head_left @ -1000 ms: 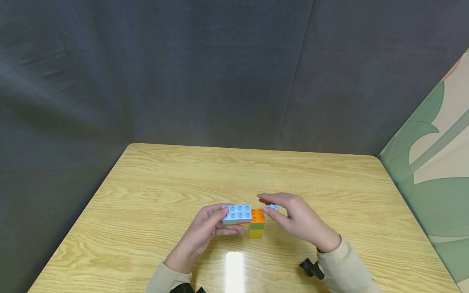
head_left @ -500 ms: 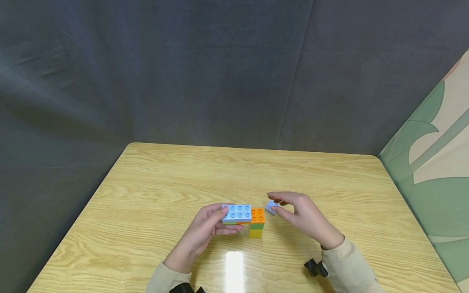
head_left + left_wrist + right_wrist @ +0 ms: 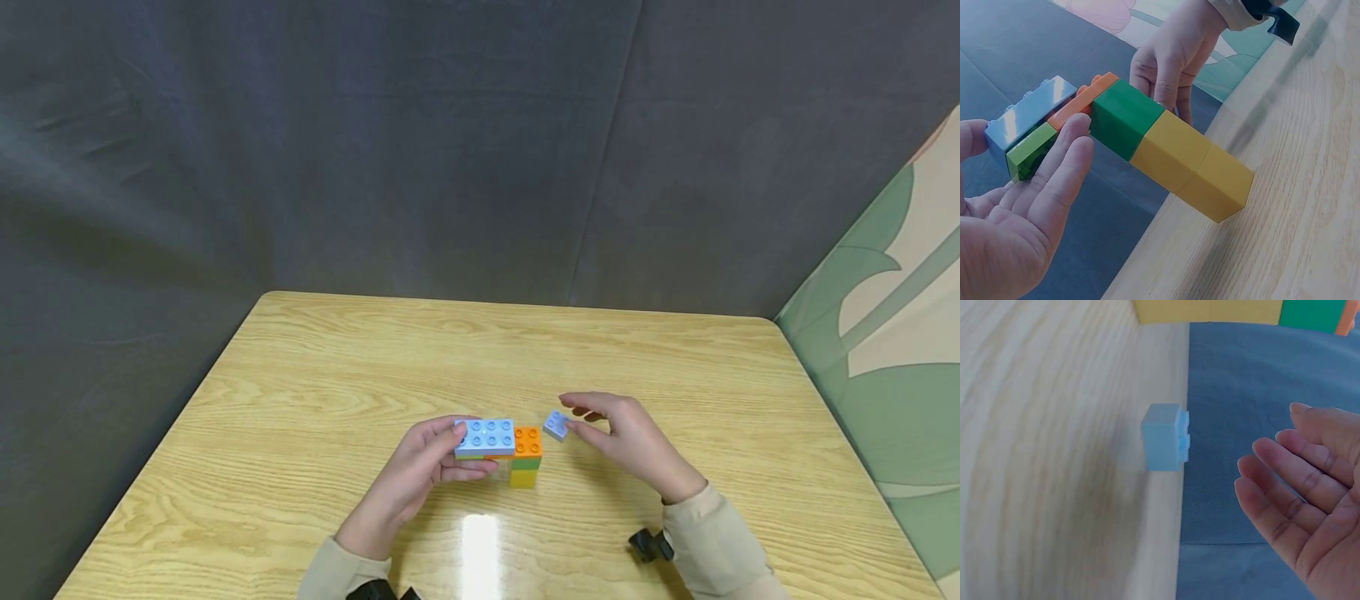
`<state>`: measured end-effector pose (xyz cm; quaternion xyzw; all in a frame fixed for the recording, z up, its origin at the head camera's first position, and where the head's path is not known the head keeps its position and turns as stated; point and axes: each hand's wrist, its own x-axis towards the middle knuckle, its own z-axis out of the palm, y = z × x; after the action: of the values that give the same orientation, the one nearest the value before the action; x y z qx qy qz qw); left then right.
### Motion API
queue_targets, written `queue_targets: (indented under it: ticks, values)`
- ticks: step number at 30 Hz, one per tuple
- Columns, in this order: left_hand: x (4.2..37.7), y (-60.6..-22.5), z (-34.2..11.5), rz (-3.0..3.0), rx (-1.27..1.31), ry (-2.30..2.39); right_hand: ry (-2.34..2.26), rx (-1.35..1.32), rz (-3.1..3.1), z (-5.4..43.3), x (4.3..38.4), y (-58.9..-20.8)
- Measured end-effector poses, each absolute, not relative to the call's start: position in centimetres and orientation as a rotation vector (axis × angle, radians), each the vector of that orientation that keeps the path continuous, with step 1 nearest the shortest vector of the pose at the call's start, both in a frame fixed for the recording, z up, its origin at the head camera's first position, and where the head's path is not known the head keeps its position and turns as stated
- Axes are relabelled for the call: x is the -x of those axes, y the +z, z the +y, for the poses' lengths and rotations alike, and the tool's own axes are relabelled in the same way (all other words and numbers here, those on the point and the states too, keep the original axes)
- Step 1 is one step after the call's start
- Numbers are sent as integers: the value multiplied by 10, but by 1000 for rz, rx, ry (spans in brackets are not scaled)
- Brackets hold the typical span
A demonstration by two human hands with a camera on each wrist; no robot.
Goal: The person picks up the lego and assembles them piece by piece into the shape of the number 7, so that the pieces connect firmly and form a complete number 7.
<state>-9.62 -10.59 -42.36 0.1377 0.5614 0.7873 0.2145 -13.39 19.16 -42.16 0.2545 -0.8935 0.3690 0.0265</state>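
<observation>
My left hand (image 3: 423,462) grips the long blue brick (image 3: 484,435) on top of a toy brick build, thumb over its end and fingers underneath. Below it are a lime green brick (image 3: 1032,150) and an orange brick (image 3: 528,441). These overhang to the left from a column of one green brick (image 3: 1125,119) and two yellow bricks (image 3: 1191,165) that stands on the table. To the right, a small square blue brick (image 3: 556,425) lies studs up. My right hand (image 3: 618,429) hovers beside it, fingers relaxed and holding nothing; the right wrist view shows a gap between them.
The wooden table (image 3: 337,358) reaches back to a dark cloth (image 3: 450,167). At the right hangs a green and cream patterned cloth (image 3: 900,417). Black wrist straps (image 3: 649,546) sit at both sleeves.
My right hand has drawn back to the right from the column, uncovering the small blue brick. The left hand and the build have stayed in place.
</observation>
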Motion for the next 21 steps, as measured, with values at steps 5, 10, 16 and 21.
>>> queue_targets:
  ticks: [5, 10, 16, 21]
  values:
    - [96, -424, -106, 1554, -388, 2188, 1185, -790, -2781, 194, 137, -428]
    - [96, -424, -106, 1542, -405, 2194, 1207, -791, -2796, 196, 139, -432]
    - [97, -424, -107, 1546, -427, 2191, 1211, -783, -2813, 197, 140, -436]
    - [96, -424, -107, 1546, -418, 2193, 1216, -783, -2816, 197, 141, -438]
